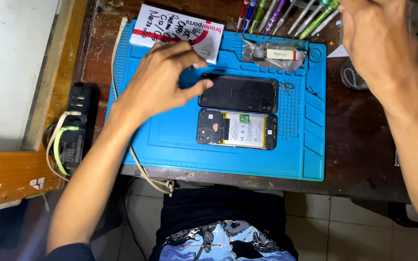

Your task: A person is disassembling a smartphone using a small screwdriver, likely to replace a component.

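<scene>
While my left hand (163, 79) rests on the blue mat (170, 130), its fingers lie loosely together, the fingertips touching the left end of the black phone cover (240, 93) without gripping it; just below that cover on the mat lies the opened phone (237, 129), battery showing; my right hand (378, 41) hovers past the mat's top right corner, fingers spread and holding nothing, beside the row of screwdrivers (286, 14); a white packet (180, 29) overlaps the mat's top left edge.
</scene>
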